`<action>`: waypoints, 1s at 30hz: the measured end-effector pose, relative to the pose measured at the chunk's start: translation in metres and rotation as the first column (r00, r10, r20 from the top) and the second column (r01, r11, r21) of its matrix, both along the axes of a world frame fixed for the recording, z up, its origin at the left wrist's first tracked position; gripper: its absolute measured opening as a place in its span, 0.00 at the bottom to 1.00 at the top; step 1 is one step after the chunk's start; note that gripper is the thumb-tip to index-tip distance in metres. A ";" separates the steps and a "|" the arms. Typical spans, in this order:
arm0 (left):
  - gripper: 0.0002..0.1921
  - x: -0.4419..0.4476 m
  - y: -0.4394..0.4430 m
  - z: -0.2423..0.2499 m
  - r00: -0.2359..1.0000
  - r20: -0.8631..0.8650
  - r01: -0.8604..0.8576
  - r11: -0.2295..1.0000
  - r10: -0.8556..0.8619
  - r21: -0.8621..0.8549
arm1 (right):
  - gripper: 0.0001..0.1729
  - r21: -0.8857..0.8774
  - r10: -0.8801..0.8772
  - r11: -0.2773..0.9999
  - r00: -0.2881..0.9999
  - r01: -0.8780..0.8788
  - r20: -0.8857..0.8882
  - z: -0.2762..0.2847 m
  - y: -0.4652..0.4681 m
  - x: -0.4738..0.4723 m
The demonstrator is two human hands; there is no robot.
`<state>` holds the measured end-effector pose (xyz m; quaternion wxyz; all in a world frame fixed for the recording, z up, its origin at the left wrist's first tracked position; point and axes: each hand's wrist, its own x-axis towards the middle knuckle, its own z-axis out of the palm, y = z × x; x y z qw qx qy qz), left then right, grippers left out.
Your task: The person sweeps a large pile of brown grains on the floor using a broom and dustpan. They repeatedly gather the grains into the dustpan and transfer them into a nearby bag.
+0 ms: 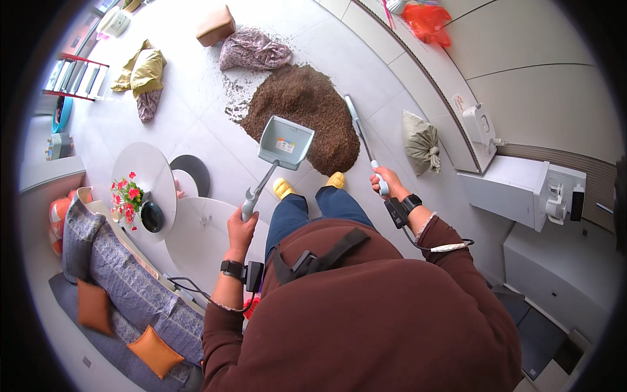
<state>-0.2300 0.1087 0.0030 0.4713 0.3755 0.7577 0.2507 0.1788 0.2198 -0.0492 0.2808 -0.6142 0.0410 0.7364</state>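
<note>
My left hand (241,229) is closed around the grey handle of a long-handled dustpan (285,142). The dustpan's pale grey-green pan, bearing a sticker, hangs over the lower left edge of a large heap of brown granular material (306,105). In my right hand (389,182) is the handle of a long, thin tool with a pale head, seemingly a broom (351,109); its head lies along the heap's right side. Loose crumbs are scattered at the heap's upper left. Both of my feet, in yellow slippers (336,180), stand just below the heap.
Beyond the heap lie a patterned cloth sack (254,50) and a brown stool or box (215,25). A tied sack (420,143) is at right, yellowish sacks (147,71) at left. Round white tables (164,215) stand close on my left, before a sofa (132,274); cabinets line the right.
</note>
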 end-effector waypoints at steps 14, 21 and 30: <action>0.14 -0.021 0.001 -0.004 1.000 -0.020 -0.009 0.998 0.010 0.055 | 0.15 0.076 -0.077 0.995 0.992 0.070 0.096 0.046 -0.036 0.049; 0.12 -0.020 -0.003 0.007 0.998 -0.023 -0.057 0.996 0.059 0.066 | 0.10 -0.055 -0.131 0.990 0.991 0.130 -0.008 -0.026 -0.006 0.078; 0.09 -0.022 0.002 -0.007 0.997 0.021 -0.081 0.995 0.080 0.058 | 0.09 -0.096 -0.139 0.987 0.984 0.129 -0.107 -0.005 -0.025 0.020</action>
